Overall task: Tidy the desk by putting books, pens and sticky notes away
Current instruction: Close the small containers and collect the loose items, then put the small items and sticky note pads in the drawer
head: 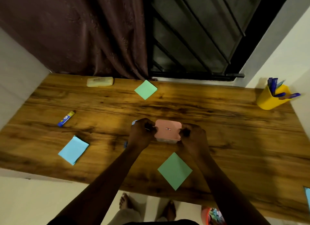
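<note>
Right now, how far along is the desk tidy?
Done: pens stand in the yellow cup. In hand: left hand and right hand grip the pink-lidded box. Left: two green sticky pads, blue pad, glue stick lie loose on the desk.

Your left hand (140, 132) and right hand (194, 137) are bare, and so are both forearms: no rings, watch or sleeves. Below the near edge of the desk (234, 124) your feet (125, 201) are bare too, under what may be pale trouser legs; a dark garment edges the bottom.
</note>
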{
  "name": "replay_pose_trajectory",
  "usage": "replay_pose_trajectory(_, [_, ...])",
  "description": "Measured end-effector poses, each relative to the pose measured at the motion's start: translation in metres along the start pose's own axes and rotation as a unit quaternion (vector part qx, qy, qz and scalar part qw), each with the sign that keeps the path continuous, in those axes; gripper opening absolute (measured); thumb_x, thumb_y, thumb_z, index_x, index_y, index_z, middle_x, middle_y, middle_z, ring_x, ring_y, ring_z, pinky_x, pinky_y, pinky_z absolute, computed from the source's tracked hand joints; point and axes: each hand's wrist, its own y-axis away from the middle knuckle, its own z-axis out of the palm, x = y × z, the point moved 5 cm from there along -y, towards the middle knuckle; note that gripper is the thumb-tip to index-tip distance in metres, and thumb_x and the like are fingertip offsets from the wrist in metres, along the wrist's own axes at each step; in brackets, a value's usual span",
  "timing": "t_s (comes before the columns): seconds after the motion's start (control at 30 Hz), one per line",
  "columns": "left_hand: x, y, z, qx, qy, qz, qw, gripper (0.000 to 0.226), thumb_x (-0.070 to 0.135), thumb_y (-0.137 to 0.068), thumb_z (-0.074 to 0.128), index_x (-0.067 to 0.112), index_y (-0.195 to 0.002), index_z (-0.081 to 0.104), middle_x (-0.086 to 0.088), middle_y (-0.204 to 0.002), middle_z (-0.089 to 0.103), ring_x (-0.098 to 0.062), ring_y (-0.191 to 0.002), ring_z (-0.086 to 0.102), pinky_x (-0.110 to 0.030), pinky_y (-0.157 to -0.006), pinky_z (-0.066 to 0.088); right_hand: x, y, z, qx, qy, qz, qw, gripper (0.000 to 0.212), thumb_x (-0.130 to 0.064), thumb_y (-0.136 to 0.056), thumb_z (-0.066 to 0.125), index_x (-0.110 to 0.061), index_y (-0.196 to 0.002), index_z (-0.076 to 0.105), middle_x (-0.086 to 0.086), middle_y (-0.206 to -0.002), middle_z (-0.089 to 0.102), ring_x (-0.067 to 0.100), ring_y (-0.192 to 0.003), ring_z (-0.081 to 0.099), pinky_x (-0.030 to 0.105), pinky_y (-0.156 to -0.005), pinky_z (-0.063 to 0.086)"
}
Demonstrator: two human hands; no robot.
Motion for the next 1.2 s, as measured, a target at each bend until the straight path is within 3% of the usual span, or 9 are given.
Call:
replay_pose_trajectory(0.13, [0.001,0.012,-0.016,0.03,0.023,-0.013,0.999,0.014,0.031,-0.086,0.077,0.023,-0.097,0.072,0.015,-0.086,0.07,0.007,-0.072,0.064,-0.008,-0.06,0.047,-0.013,0.018,-0.002,0.068,0.05,-0.024,0.996,0.046,-0.027,-0.097,0.066,-0.022,-0.142,0.057,0.007,-0.135,0.062,0.026,-0.115,0.065,0.034,-0.089,0.056])
replay_pose_trajectory(0.27, [-0.012,0.037,-0.044,0.07,0.101,-0.017,0.992,0.006,0.032,-0.089,0.07,0.028,-0.089,0.075,0.013,-0.081,0.074,0.003,-0.074,0.068,-0.024,-0.068,0.054,-0.035,0.048,0.012,0.102,0.041,-0.073,0.991,0.04,-0.031,-0.095,0.067,-0.023,-0.134,0.062,0.004,-0.121,0.065,0.022,-0.096,0.069,0.024,-0.072,0.049])
replay_pose_trajectory(0.43, [-0.059,0.081,-0.077,0.052,0.177,-0.04,0.982,0.007,0.037,-0.09,0.072,0.033,-0.093,0.069,0.011,-0.088,0.074,-0.006,-0.084,0.072,-0.047,-0.077,0.063,-0.07,0.099,0.067,0.05,-0.034,-0.135,0.989,0.019,-0.039,-0.097,0.066,-0.032,-0.114,0.067,-0.012,-0.102,0.069,0.002,-0.087,0.063,0.021,-0.077,0.054])
replay_pose_trajectory(0.63, [-0.121,0.123,-0.138,0.083,0.156,-0.023,0.984,0.017,0.023,-0.09,0.073,0.039,-0.086,0.07,0.014,-0.089,0.075,-0.006,-0.085,0.072,-0.04,-0.075,0.063,-0.108,0.154,0.14,0.025,-0.06,-0.16,0.985,0.013,-0.04,-0.095,0.069,-0.033,-0.107,0.071,-0.016,-0.105,0.073,-0.004,-0.095,0.063,0.006,-0.086,0.045])
replay_pose_trajectory(0.77, [-0.178,0.149,-0.182,0.09,0.152,-0.025,0.984,0.01,0.025,-0.089,0.069,0.025,-0.097,0.074,0.013,-0.091,0.075,-0.002,-0.087,0.071,-0.017,-0.072,0.054,-0.127,0.189,0.191,0.005,-0.085,-0.11,0.99,0.014,-0.049,-0.097,0.064,-0.04,-0.106,0.07,-0.022,-0.105,0.071,-0.006,-0.099,0.063,0.012,-0.088,0.049])
replay_pose_trajectory(0.87, [-0.228,0.165,-0.208,0.095,0.181,-0.067,0.977,0.007,0.026,-0.092,0.069,0.024,-0.097,0.073,0.006,-0.088,0.076,-0.013,-0.08,0.074,-0.033,-0.068,0.061,-0.131,0.214,0.231,-0.051,-0.174,-0.05,0.982,0.004,-0.042,-0.095,0.069,-0.038,-0.096,0.07,-0.016,-0.093,0.075,0.002,-0.09,0.071,0.024,-0.08,0.06])
replay_pose_trajectory(0.97, [-0.279,0.18,-0.223,0.094,0.2,-0.119,0.968,0.011,0.023,-0.092,0.067,0.032,-0.091,0.072,0.007,-0.083,0.075,-0.018,-0.076,0.074,-0.031,-0.064,0.062,-0.125,0.236,0.27,-0.099,-0.252,0.038,0.962,0.002,-0.028,-0.095,0.072,-0.026,-0.094,0.073,-0.005,-0.086,0.077,0.016,-0.08,0.075,0.046,-0.074,0.064])
replay_pose_trajectory(1.07, [-0.332,0.189,-0.231,0.082,0.194,-0.194,0.958,0.024,0.008,-0.09,0.064,0.029,-0.092,0.076,0.011,-0.085,0.076,-0.014,-0.076,0.073,-0.038,-0.072,0.064,-0.113,0.255,0.301,-0.106,-0.294,0.098,0.945,0.006,-0.023,-0.096,0.071,-0.02,-0.098,0.076,0.0,-0.089,0.079,0.021,-0.084,0.076,0.042,-0.074,0.065])
replay_pose_trajectory(1.2, [-0.385,0.181,-0.231,0.084,0.289,-0.29,0.909,0.02,0.009,-0.095,0.063,0.011,-0.111,0.074,0.013,-0.091,0.075,-0.024,-0.088,0.07,-0.045,-0.087,0.061,-0.081,0.263,0.34,-0.082,-0.463,0.271,0.84,0.017,-0.015,-0.098,0.067,-0.009,-0.113,0.072,0.013,-0.107,0.077,0.032,-0.103,0.074,0.041,-0.085,0.061])
